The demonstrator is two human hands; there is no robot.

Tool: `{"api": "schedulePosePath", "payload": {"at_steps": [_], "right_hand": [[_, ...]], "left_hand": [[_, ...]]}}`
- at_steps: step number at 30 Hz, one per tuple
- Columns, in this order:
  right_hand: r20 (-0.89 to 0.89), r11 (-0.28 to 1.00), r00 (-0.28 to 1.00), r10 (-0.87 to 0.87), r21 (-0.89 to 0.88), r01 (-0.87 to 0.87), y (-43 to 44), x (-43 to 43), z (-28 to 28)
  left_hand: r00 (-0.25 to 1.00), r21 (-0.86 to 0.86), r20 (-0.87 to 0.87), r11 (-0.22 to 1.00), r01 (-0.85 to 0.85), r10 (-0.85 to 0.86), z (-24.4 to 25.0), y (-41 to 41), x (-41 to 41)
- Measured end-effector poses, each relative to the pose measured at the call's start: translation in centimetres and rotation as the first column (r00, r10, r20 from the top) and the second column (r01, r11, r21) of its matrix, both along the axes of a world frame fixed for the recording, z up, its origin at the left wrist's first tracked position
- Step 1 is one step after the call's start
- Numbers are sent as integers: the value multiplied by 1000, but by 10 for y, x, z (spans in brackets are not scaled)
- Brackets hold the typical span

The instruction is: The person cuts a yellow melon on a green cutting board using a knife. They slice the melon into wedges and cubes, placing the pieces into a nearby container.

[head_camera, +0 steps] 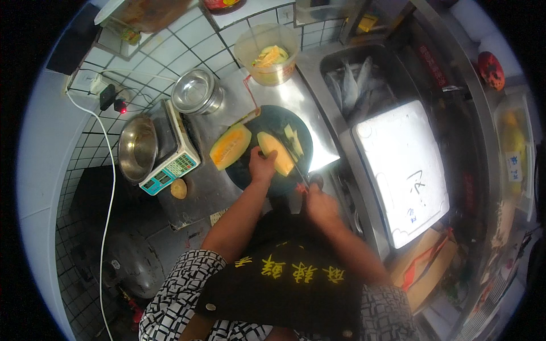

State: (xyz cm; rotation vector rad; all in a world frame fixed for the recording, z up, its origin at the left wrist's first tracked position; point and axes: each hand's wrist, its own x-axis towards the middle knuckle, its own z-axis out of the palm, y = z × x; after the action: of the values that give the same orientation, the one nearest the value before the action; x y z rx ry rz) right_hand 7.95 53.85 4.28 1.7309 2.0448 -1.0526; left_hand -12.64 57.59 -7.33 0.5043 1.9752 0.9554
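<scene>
A round dark cutting board (273,115) lies on the steel counter before me. My left hand (262,165) steadies a peeled orange melon wedge (277,154) on it, thumb and fingers at its near left side. In my right hand (320,206) is a knife (302,174), its thin blade seen nearly edge-on along the wedge's right side. Left of the wedge rests an unpeeled melon piece (231,147), cut face up with seeds showing. Pale strips of rind (293,140) lie on the board to the right of the blade.
A digital scale (170,170) with a steel bowl (137,147) stands left, near a potato (178,188). Stacked metal bowls (194,91) and a plastic tub (266,53) of melon scraps sit at the back. Right are a sink holding fish (350,87) and a white foam box (403,170).
</scene>
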Motion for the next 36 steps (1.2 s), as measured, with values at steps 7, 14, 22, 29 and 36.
{"api": "schedulePosePath", "payload": {"at_steps": [7,14,22,29,36], "right_hand": [[-103,999,994,-35,-5,35,10,2,-53],[-114,999,993,-23,32,27,24,-1,-50],[-145,998,989,43,61,-34,25,-7,-38],[-142,999,989,27,-21,-30,33,-10,-37],[-116,999,993,14,-47,-20,38,-16,-75]], "left_hand": [[989,9,-113,995,95,-93,-20,2,-11],[990,-58,-36,989,136,-139,7,4,-22],[990,-38,85,992,120,-117,21,12,-22],[974,-50,-19,974,223,-224,14,13,-27],[967,48,-116,971,234,-227,-25,10,-34]]}}
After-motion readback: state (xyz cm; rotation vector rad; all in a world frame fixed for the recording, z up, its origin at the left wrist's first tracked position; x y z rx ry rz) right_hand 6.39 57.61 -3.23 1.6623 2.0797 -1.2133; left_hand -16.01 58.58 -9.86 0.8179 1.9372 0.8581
